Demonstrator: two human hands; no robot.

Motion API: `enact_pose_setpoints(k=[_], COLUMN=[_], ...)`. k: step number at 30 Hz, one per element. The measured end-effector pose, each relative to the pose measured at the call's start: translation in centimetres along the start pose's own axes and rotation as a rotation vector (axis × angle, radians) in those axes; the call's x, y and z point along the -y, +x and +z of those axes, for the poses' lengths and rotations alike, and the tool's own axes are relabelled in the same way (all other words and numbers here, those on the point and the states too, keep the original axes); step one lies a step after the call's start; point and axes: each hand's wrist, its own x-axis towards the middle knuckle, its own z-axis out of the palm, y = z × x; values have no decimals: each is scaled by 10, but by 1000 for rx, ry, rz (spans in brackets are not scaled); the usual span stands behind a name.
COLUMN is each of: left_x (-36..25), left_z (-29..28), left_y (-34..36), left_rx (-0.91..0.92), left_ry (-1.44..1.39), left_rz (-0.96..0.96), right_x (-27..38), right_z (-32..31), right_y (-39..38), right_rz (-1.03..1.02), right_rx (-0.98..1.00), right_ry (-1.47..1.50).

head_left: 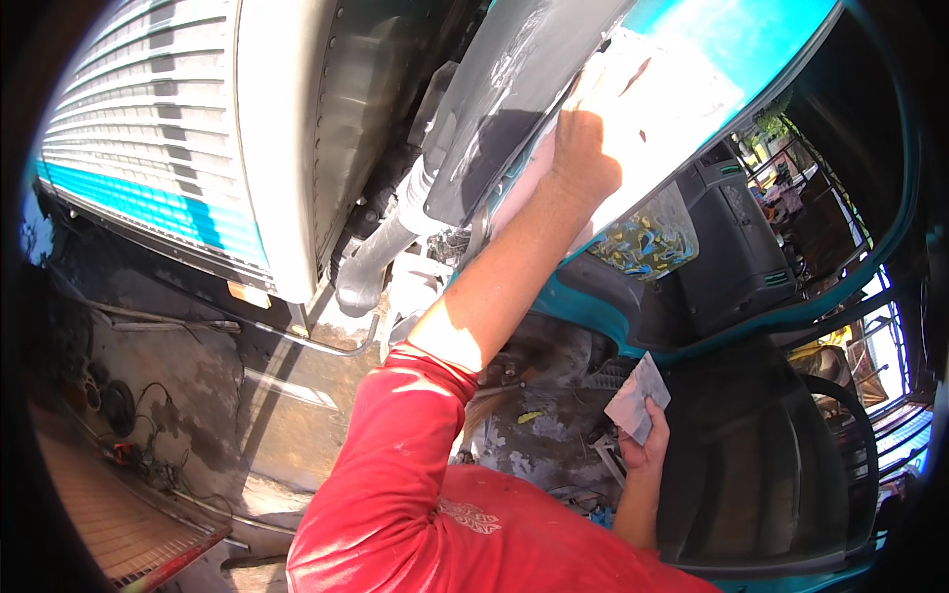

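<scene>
My left arm, in a red sleeve, reaches up to a pale pinkish patch [686, 94] on a turquoise vehicle body panel [749, 38]. My left hand [585, 148] lies on the panel beside its dark grey edge strip, fingers stretched upward and partly lost in glare. Lower right, my right hand [645, 438] grips a creased, flat grey sheet [636, 395], perhaps abrasive paper, held away from the panel. A grey corrugated air duct [413, 198] runs beside the panel's left edge.
A white ribbed truck body [148, 128] with a turquoise stripe stands upper left. An open door [751, 455] and cab interior [722, 247] with a patterned cushion fill the right. Cables and tools [129, 425] lie on the stained concrete floor [287, 405], near a rusty grate [129, 514].
</scene>
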Motion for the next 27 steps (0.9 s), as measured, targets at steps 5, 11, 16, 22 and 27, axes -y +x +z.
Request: enact_pose_setpoints(k=[5,11,16,22,27], left_x=[-34,-138,-171,-121,-123], left_z=[-6,-55,-68,-110,-78], left_y=[39,-121,-264,-266,-137], left_rx=[-33,-162,-36,7,203], left_ry=[420,-815,-967,34,120], left_rz=[263,-852,-1884,-1399,-850], right_x=[-3,-13,-46,-36,-14], right_z=[6,14,25,-10,-33], right_y=[9,24,50,63,88], right_rz=[59,25,167,278,194], right_rx=[108,119,207,699,486], right_ry=[112,151,176,486,226])
